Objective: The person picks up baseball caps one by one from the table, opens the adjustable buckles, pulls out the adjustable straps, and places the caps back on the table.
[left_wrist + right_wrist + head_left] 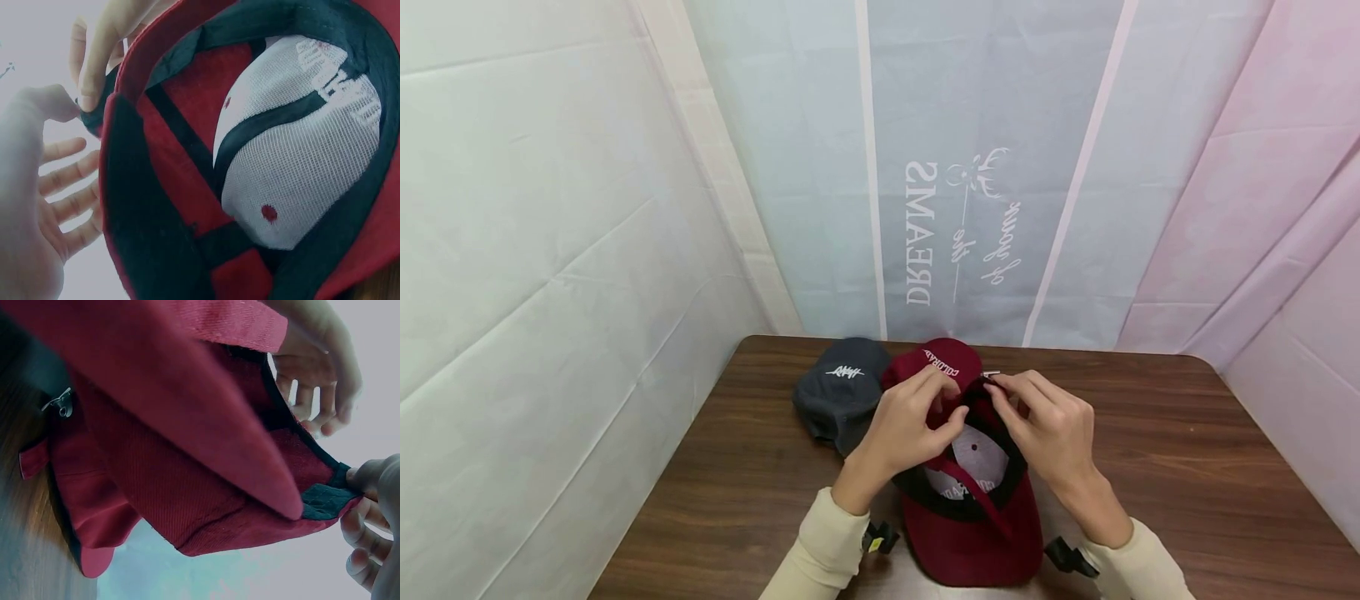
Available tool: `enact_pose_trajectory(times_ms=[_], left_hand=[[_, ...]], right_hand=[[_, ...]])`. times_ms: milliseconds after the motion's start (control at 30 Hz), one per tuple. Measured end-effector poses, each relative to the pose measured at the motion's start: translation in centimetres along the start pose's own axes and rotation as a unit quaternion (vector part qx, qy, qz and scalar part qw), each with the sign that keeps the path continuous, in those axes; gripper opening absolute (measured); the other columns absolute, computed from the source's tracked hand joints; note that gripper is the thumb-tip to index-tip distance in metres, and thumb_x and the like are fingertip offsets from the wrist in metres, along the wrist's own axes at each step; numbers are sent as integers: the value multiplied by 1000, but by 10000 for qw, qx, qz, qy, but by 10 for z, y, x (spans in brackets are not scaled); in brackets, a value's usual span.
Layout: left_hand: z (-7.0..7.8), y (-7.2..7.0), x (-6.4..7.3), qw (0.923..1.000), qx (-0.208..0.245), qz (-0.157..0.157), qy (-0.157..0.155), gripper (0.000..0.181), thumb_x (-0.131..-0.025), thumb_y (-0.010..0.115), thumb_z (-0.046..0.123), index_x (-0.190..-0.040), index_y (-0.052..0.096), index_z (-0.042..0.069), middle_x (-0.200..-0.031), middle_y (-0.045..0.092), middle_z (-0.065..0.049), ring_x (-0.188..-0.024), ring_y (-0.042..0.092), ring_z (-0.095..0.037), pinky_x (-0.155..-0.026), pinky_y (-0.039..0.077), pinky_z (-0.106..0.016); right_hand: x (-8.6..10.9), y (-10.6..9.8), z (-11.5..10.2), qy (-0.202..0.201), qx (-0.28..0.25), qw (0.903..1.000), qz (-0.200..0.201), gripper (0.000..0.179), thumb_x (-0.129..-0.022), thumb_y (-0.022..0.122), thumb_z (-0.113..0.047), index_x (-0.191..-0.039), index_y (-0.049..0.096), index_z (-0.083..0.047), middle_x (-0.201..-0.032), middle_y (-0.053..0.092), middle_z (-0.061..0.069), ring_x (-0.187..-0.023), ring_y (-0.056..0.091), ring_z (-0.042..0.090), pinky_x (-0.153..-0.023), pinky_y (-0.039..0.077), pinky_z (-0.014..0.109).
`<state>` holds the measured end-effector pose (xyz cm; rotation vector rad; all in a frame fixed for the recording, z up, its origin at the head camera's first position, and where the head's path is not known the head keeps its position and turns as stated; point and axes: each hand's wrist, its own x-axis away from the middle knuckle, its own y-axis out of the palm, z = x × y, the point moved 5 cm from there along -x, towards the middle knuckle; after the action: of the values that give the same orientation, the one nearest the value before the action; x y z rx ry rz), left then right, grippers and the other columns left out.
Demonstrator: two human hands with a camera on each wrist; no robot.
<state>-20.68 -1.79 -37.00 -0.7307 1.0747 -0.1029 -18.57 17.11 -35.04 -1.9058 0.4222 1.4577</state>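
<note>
A dark red baseball cap (973,554) lies upside down, brim toward me, showing its black sweatband and pale inner lining. Its red back strap (973,492) hangs loose across the opening. My right hand (1054,425) pinches the cap's back edge between thumb and fingers; the right wrist view shows this grip at the dark-lined corner (331,497). On the other side of the opening, my left hand (910,417) is held with fingers loosely bent and spread. In the left wrist view its thumb comes up close to the pinched edge, and the other fingers hold nothing.
A navy cap (842,383) with white lettering sits at the back left of the wooden table (1150,433). Beside it is a second red cap (940,357), partly behind my hands; its metal buckle (61,403) shows in the right wrist view. Fabric curtains enclose the table.
</note>
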Motion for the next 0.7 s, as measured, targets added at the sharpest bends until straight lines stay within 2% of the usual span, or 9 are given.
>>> enact_pose_trajectory(times_ms=[133, 333, 533, 700], left_hand=[[0, 6, -1, 9992, -191, -174, -289, 25, -91, 80, 24, -107, 65, 12, -96, 63, 2, -77, 60, -6, -66, 47, -11], [2, 9, -2, 9980, -442, -219, -400, 27, -90, 82, 26, -106, 64, 14, -96, 61, 3, -76, 58, -5, -64, 47, -13], [4, 11, -4, 9976, -502, -192, -442, 19, -91, 79, 18, -104, 66, 14, -95, 61, 3, -77, 59, -6, -64, 50, -15], [3, 9, -4, 9979, -455, -105, -453, 7, -95, 71, 11, -101, 67, 13, -94, 61, 3, -75, 58, -5, -65, 47, -14]], right_hand=[[0, -1, -1, -33, -9, 10000, -17, 32, -106, 66, -34, -95, 82, -8, -76, 73, 0, -52, 49, 5, -48, 37, 19], [-1, -3, -4, -74, -22, 10000, -30, 34, -106, 67, -35, -93, 82, -7, -77, 73, 0, -51, 49, 7, -48, 38, 19], [0, -4, -6, -118, -75, 9999, -33, 33, -106, 67, -35, -93, 82, -8, -76, 72, -1, -52, 48, 4, -47, 37, 18], [1, -6, -7, -158, -89, 9998, -47, 33, -106, 67, -35, -92, 82, -9, -76, 72, -2, -52, 47, 3, -47, 36, 17]])
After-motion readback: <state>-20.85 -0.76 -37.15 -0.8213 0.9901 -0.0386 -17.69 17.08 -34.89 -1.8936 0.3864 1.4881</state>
